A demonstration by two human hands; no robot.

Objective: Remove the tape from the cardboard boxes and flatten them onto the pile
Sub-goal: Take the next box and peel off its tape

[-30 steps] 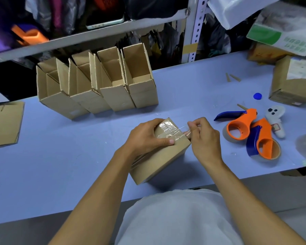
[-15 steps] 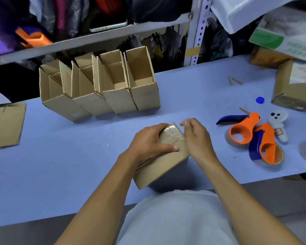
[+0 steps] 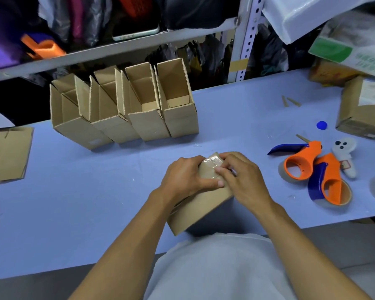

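A small cardboard box (image 3: pixel 200 205) lies tilted on the blue table near its front edge, its far end covered in clear tape (image 3: pixel 210 167). My left hand (image 3: pixel 184 177) grips the box from the left, thumb across its top. My right hand (image 3: pixel 240 176) sits on the right of the taped end, fingers curled and pinching at the tape. A row of several open boxes (image 3: pixel 126 111) stands further back. A flat cardboard sheet (image 3: pixel 6 154) lies at the far left edge.
Two orange and blue tape dispensers (image 3: pixel 312 172) lie to the right, beside a white controller (image 3: pixel 344 156) and a blue cap (image 3: pixel 321 125). A sealed box (image 3: pixel 364 109) sits at the far right. A metal shelf (image 3: pixel 117 46) overhangs the back of the table (image 3: pixel 74 202).
My right hand had a strip of tape pulled out to the right; it has since come back onto the taped end. The left hand kept its hold on the box.
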